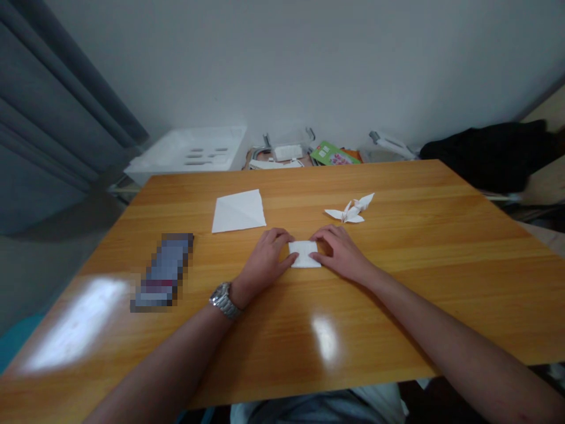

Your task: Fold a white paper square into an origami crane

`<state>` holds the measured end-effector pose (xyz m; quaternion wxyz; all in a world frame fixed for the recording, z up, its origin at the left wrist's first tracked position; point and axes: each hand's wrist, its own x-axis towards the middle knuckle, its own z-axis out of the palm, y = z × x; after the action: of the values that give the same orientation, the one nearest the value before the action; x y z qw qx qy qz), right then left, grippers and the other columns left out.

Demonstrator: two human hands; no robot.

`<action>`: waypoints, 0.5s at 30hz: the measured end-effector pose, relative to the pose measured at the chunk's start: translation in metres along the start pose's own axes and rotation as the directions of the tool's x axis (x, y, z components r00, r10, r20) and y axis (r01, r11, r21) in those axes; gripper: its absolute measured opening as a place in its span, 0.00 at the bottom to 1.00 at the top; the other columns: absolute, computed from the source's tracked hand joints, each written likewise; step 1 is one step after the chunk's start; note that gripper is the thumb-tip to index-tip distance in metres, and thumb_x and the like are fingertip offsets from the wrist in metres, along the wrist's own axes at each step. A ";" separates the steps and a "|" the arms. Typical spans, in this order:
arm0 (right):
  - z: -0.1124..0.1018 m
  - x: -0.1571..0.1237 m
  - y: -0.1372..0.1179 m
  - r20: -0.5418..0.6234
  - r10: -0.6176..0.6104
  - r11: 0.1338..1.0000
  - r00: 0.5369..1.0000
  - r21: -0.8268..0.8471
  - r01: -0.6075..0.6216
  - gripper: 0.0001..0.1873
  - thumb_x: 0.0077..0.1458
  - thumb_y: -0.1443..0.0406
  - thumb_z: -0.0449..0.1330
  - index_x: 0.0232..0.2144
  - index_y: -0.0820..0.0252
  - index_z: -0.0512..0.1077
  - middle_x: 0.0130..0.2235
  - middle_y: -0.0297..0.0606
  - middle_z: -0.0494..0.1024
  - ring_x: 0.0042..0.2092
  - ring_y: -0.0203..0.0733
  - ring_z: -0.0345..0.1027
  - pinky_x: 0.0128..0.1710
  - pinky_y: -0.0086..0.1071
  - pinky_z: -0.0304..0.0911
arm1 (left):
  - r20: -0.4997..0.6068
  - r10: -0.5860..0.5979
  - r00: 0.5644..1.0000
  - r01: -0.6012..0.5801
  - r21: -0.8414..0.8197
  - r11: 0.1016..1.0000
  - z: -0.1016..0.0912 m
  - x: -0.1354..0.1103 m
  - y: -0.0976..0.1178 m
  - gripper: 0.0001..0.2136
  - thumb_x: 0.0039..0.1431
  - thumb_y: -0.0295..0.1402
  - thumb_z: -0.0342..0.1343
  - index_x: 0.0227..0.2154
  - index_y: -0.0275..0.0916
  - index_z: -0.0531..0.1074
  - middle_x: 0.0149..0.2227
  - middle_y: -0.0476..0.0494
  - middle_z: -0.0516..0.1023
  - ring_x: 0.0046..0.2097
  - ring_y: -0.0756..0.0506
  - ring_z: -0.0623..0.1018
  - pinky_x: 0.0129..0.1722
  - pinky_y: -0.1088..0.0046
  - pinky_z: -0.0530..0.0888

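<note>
A small folded piece of white paper (305,254) lies flat on the wooden table between my hands. My left hand (270,254) grips its left edge, the thumb on top near the lower corner and the fingers at the upper corner. On the opposite side, my right hand (339,253) pinches the right edge in much the same way. Beyond my right hand rests a folded white paper figure (351,211) with pointed petals or wings. A larger white sheet (239,211), creased and slightly uneven at its edge, lies beyond my left hand.
A phone (164,272), blurred out, lies on the table (397,247) to the left. Behind the far edge are a white plastic bin (198,150), a green booklet (333,154) and cables. Black cloth (485,153) sits at the right, a grey curtain (53,100) at the left.
</note>
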<state>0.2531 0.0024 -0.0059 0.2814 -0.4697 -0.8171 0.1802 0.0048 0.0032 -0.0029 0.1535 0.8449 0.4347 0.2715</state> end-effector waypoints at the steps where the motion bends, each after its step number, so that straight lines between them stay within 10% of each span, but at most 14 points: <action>1: -0.001 0.000 -0.001 0.004 0.000 1.000 1.000 0.008 0.000 0.14 0.58 0.61 0.67 0.45 0.55 0.72 0.47 0.42 0.76 0.50 0.53 0.67 0.53 0.47 0.62 | 0.002 0.000 1.000 0.000 -0.006 1.000 0.000 0.000 0.000 0.14 0.63 0.34 0.61 0.51 0.39 0.71 0.52 0.40 0.71 0.55 0.39 0.71 0.60 0.56 0.70; 15: -0.003 0.000 -0.007 0.042 0.017 0.999 0.999 0.046 -0.018 0.21 0.57 0.63 0.67 0.53 0.54 0.74 0.47 0.42 0.77 0.50 0.52 0.68 0.52 0.46 0.63 | 0.033 0.019 0.999 -0.018 -0.028 0.999 -0.003 0.002 0.004 0.12 0.63 0.33 0.61 0.47 0.40 0.69 0.45 0.43 0.75 0.48 0.40 0.74 0.51 0.59 0.72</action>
<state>0.2497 -0.0008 0.0002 0.2737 -0.4664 -0.8142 0.2111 0.0060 0.0026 0.0020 0.1699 0.8510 0.4205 0.2646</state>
